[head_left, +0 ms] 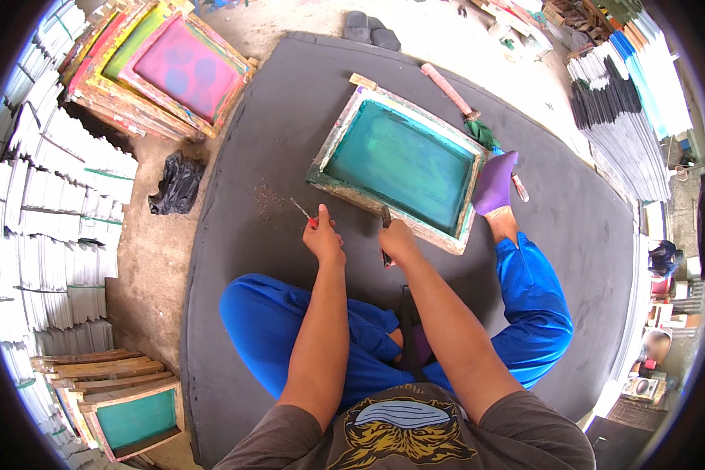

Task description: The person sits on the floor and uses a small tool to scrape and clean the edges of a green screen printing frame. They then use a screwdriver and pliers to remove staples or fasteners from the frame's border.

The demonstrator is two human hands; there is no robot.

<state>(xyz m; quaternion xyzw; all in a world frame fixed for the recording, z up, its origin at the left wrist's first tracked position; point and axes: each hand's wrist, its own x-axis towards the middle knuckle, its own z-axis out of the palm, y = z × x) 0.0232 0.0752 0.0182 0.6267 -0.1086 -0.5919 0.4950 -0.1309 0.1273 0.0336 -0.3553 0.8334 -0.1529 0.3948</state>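
Note:
My left hand (323, 238) is closed around a slim red-handled tool (312, 222) with a thin metal shaft that points away to the upper left. My right hand (400, 242) grips a dark, narrow hand tool (385, 213), held upright at the near edge of a screen-printing frame (440, 236). Most of this dark tool is hidden by the fingers, so its kind is unclear. The frame has a paint-stained wooden border and teal mesh, and lies tilted on the dark mat (274, 251). My purple-socked foot (495, 183) rests against the frame's right side.
Dark crumbs (269, 200) lie on the mat left of my hands. Beyond the frame are a pink-handled tool (446, 89) and a green cloth (480, 133). Stacked frames (184, 66), a black plastic bag (177, 183) and white bundles (47, 243) stand at left.

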